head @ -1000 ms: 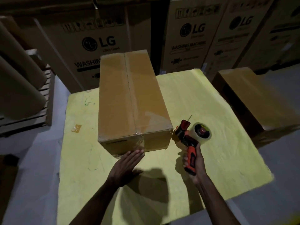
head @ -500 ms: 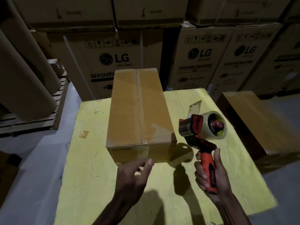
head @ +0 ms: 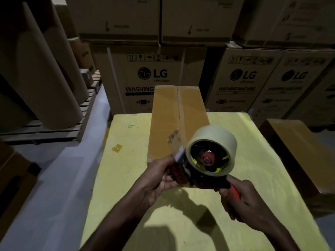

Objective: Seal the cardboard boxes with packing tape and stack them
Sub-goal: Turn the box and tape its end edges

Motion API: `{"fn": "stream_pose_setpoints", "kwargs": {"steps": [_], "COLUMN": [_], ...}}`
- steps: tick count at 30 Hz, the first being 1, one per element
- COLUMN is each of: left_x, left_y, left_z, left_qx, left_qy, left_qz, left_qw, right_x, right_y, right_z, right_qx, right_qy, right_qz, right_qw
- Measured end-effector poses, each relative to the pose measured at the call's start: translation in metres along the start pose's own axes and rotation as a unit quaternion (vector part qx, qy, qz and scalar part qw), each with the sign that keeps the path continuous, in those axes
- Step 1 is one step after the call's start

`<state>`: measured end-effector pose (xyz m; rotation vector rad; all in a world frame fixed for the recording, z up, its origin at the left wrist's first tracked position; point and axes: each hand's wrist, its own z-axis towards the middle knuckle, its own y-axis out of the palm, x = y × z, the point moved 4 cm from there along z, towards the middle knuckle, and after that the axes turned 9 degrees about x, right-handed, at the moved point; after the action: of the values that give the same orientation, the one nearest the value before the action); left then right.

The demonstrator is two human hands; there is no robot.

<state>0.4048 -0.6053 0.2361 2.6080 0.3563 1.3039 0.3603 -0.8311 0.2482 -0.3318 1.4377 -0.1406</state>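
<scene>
Printed cartons (head: 154, 75): stacked along the back, well apart from the work.

Yellow table (head: 126, 178): bearing the job, within easy reach of both arms.

Cardboard box (head: 168, 120): lying lengthwise on the table, flaps down, centre seam under a glossy strip, so probably taped already. Beyond both hands, near end hidden behind the roll.

Second box (head: 293, 142): just off the table's right edge, set lower, closed; likely the base for stacking.

Tape dispenser (head: 208, 160): raised off the table between camera and box, roll face turned toward the camera, probably for readying a fresh strip.

Right hand (head: 248, 201): wrapped tight round the orange handle (head: 234, 192), carrying the weight.

Left hand (head: 155, 180): curled round the dispenser's front, steadying it just under the tape end.

Tape end (head: 174, 140): standing loose above the left fingers.
</scene>
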Motion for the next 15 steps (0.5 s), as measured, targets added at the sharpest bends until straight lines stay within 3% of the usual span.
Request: {"fn": "stream_pose_setpoints", "kwargs": {"steps": [4, 8, 15], "left_x": [-0.007, -0.016, -0.021], "left_y": [-0.014, -0.027, -0.038], "left_z": [0.005, 0.009, 0.012], "left_qx": [0.001, -0.033, -0.041], "left_qy": [-0.056, -0.097, -0.116], "left_qz": [-0.082, -0.214, -0.288], "left_qw": [0.995, 0.971, 0.950], "right_x": [-0.005, -0.003, 0.000], "right_y": [0.008, 0.019, 0.033], "right_z": [0.010, 0.016, 0.026], "right_qx": [-0.023, -0.036, -0.041], "right_qy": [-0.022, -0.025, -0.015], "right_qz": [-0.050, -0.029, 0.006], "right_qw": [0.998, 0.999, 0.999]}}
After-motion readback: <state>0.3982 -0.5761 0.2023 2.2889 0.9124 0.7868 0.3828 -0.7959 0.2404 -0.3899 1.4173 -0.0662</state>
